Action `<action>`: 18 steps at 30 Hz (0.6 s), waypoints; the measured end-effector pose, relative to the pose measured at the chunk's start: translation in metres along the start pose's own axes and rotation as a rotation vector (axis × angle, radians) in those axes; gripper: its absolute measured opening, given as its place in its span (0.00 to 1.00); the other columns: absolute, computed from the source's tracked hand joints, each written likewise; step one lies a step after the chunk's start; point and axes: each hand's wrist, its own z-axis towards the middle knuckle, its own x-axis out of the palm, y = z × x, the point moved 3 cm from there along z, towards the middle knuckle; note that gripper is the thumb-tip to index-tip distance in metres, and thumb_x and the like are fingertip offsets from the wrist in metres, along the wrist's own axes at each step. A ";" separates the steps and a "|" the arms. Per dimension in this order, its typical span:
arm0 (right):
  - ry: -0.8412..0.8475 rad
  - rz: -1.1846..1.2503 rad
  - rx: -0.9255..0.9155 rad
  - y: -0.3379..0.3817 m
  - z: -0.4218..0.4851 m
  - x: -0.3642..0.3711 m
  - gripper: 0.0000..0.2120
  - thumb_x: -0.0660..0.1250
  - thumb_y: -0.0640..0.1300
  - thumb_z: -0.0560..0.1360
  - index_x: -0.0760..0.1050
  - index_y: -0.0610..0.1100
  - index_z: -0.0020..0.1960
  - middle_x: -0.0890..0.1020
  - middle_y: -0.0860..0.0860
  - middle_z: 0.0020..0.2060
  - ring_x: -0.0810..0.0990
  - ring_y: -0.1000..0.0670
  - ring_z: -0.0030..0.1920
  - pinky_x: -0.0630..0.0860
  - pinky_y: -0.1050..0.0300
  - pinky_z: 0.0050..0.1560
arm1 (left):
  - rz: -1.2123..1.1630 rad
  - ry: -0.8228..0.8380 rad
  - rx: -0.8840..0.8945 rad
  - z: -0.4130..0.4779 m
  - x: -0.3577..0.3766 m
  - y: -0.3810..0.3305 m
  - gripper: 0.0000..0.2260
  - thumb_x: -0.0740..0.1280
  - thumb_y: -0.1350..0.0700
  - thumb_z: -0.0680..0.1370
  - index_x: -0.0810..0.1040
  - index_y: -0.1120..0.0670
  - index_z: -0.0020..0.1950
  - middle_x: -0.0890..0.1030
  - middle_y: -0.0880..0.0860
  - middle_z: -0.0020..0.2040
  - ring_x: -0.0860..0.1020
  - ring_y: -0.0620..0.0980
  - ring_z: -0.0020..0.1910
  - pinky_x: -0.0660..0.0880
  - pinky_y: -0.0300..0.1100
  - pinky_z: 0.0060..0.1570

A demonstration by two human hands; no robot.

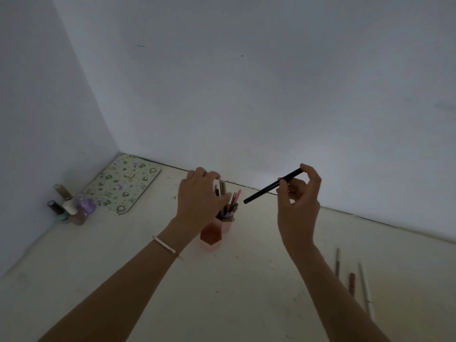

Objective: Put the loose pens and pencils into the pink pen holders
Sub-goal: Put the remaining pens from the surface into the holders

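Pinching a slim black pen [273, 185] between thumb and fingertips, the right hand [297, 206] holds it tilted in the air, its far tip pointing down-left toward the pink hexagonal plastic pen holders [214, 233] on the pale tabletop [222, 292]. The left hand [199, 201], a white bracelet [164, 245] at its wrist, is closed around a small bundle of pale sticks [220, 187] directly above the holders, partly hiding them. Several coloured pens and pencils [233, 204] already stand in the rear holder. Three loose pens [352, 280] lie well to the right, beside the right forearm. Farther left, a patterned green mat [123, 183] and a cluster of small bottles [71, 206] sit near the corner walls.
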 end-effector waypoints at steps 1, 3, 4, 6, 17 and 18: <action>0.016 -0.013 -0.012 0.000 0.000 0.003 0.20 0.65 0.42 0.77 0.64 0.56 0.65 0.83 0.58 0.43 0.81 0.59 0.44 0.73 0.74 0.44 | -0.096 -0.044 -0.043 0.002 -0.007 0.001 0.18 0.67 0.43 0.72 0.78 0.50 0.58 0.77 0.50 0.50 0.74 0.50 0.52 0.71 0.44 0.52; 0.057 -0.054 -0.050 0.000 0.000 0.012 0.19 0.65 0.42 0.78 0.63 0.55 0.64 0.82 0.58 0.43 0.81 0.61 0.43 0.72 0.76 0.42 | -0.226 -0.119 -0.107 0.008 -0.021 0.007 0.16 0.65 0.45 0.75 0.77 0.51 0.59 0.77 0.48 0.47 0.75 0.49 0.50 0.71 0.42 0.49; 0.086 -0.082 -0.075 0.000 0.001 0.018 0.19 0.65 0.42 0.78 0.63 0.54 0.64 0.81 0.58 0.44 0.81 0.61 0.42 0.72 0.76 0.41 | -0.257 -0.140 -0.123 0.010 -0.029 0.009 0.14 0.65 0.47 0.75 0.77 0.51 0.59 0.76 0.48 0.46 0.75 0.49 0.49 0.71 0.42 0.48; 0.171 -0.152 -0.130 -0.001 0.001 0.030 0.19 0.65 0.43 0.78 0.62 0.54 0.64 0.81 0.56 0.43 0.80 0.59 0.40 0.73 0.74 0.39 | -0.297 -0.159 -0.137 0.016 -0.042 0.014 0.12 0.64 0.51 0.75 0.76 0.51 0.58 0.76 0.47 0.46 0.76 0.49 0.47 0.73 0.43 0.47; 0.459 -0.425 -0.334 -0.028 -0.021 0.057 0.13 0.66 0.35 0.75 0.81 0.41 0.58 0.82 0.46 0.56 0.77 0.47 0.56 0.75 0.47 0.58 | -0.391 -0.129 -0.088 0.012 -0.063 -0.004 0.10 0.65 0.58 0.74 0.78 0.50 0.55 0.78 0.46 0.45 0.76 0.42 0.37 0.75 0.38 0.42; 0.425 -0.403 -0.294 -0.027 -0.017 0.050 0.17 0.65 0.35 0.75 0.78 0.41 0.63 0.80 0.47 0.58 0.76 0.48 0.56 0.74 0.51 0.59 | -0.400 -0.125 -0.062 0.010 -0.062 -0.015 0.10 0.65 0.59 0.74 0.78 0.50 0.55 0.78 0.45 0.45 0.75 0.41 0.37 0.75 0.37 0.42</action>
